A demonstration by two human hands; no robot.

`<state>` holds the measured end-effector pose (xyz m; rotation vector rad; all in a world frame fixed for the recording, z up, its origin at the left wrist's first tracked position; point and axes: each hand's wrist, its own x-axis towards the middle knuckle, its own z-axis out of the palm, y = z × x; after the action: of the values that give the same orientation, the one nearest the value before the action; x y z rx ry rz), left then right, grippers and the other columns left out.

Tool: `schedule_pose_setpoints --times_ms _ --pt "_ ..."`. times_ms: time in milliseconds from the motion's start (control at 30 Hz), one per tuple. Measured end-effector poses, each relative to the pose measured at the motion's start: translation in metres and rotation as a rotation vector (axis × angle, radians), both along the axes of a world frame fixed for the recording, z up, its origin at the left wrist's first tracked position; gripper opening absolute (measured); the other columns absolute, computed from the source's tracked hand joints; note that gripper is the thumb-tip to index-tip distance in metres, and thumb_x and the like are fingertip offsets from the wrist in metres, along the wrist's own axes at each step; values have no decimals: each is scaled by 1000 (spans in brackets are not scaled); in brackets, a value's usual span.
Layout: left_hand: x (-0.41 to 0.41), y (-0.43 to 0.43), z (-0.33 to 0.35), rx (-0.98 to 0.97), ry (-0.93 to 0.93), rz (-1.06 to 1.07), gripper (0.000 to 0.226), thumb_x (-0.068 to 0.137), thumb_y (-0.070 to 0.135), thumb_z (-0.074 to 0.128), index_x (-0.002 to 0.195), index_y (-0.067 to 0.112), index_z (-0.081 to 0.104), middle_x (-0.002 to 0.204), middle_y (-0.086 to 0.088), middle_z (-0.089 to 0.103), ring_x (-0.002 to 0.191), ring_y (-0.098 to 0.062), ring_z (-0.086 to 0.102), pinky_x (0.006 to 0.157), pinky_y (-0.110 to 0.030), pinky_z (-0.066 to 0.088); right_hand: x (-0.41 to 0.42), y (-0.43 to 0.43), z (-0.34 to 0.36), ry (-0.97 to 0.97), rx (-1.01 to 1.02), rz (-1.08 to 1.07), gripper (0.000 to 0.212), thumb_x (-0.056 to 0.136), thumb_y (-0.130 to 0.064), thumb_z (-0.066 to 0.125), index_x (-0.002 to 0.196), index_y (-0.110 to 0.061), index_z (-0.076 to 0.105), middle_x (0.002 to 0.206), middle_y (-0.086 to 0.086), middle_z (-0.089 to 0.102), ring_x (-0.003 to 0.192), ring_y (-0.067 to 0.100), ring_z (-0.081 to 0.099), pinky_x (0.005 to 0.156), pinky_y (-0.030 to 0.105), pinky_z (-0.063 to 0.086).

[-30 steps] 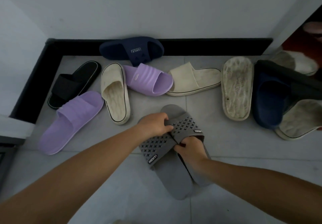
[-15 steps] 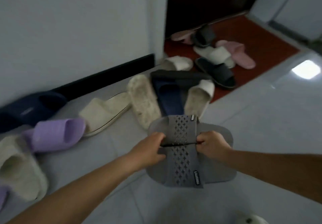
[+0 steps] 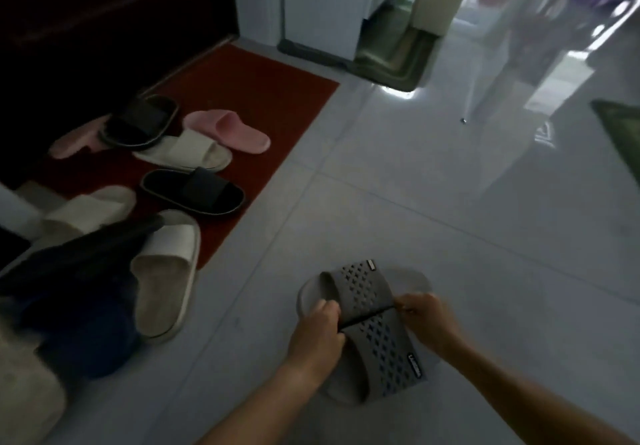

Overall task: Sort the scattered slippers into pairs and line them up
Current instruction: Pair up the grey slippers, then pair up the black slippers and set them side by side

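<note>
Slippers, grey pair (image 3: 367, 320), side by side with their perforated straps touching, over pale floor tiles (image 3: 415, 202); whether the soles are resting on the tiles I cannot tell. I am pinching the pair from both sides: my left hand (image 3: 317, 335) is gripping the left edge where the two straps meet, my right hand (image 3: 424, 318) is gripping the right edge at the same seam, both fists closed tight on the grey pair. Off to the left, other slippers are lying loose: a cream slipper (image 3: 162, 275) partly under a dark blue one (image 3: 79, 306) beside the red mat (image 3: 249, 98). On that mat are sitting a black slipper (image 3: 194, 191), a white one (image 3: 183, 150) and a pink one (image 3: 228, 129), all well apart from my hands.
</note>
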<state>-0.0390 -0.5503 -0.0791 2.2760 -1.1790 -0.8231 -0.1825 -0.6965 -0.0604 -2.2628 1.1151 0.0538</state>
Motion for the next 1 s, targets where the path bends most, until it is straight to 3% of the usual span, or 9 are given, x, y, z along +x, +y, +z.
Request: schedule_pose_setpoints --times_ms 133,200,300,400,467,567,767,1000 --pt "0 -76 -12 -42 -78 -31 11 82 8 51 90 15 49 106 -7 54 96 -30 54 71 -34 39 -15 -50 -8 -48 -106 -70 20 85 -10 62 92 -21 76 85 4 74 76 20 67 63 25 46" --pt "8 -111 -13 -90 -132 3 26 86 10 50 109 18 56 115 -4 56 106 -27 52 79 -33 41 -8 -76 -10 -86 -118 -112 20 85 -10 61 96 -20 75 91 7 73 83 24 66 68 26 46" --pt "19 -150 -12 -96 -120 18 42 88 17 56 130 19 48 131 -5 50 120 -27 45 96 -35 39 6 -111 -13 -103 -104 -249 29 87 -10 58 114 -17 67 111 10 67 101 25 61 80 27 43" --pt "24 -163 -18 -26 -74 21 47 86 24 63 130 16 48 132 -8 50 122 -27 46 101 -36 39 18 -124 -15 -47 -102 -358 42 87 -14 57 129 -12 53 129 13 54 119 29 50 97 35 40" --pt "28 -154 -23 -26 -61 24 47 84 26 65 128 16 50 128 -8 52 119 -26 48 100 -35 41 31 -112 -17 -106 -66 -319 41 86 -15 59 127 -15 54 123 12 55 114 28 52 94 33 40" --pt "48 -120 -28 -53 -53 58 47 82 26 67 126 16 53 122 -6 56 112 -24 53 96 -33 43 61 -73 -18 -183 86 -190 40 83 -18 63 123 -15 56 111 8 59 102 22 57 82 21 37" --pt "131 14 -17 -36 -79 318 43 82 25 68 122 18 54 115 0 57 93 -9 51 80 -21 40 138 17 -23 -253 358 21 37 86 -16 64 122 -17 56 99 3 57 75 15 55 66 20 46" --pt "198 178 -8 70 -136 744 44 86 29 64 126 17 51 120 -2 56 105 -15 54 86 -25 44 264 119 -33 -118 428 369 40 88 -25 61 127 -22 51 106 0 55 86 15 58 66 22 45"
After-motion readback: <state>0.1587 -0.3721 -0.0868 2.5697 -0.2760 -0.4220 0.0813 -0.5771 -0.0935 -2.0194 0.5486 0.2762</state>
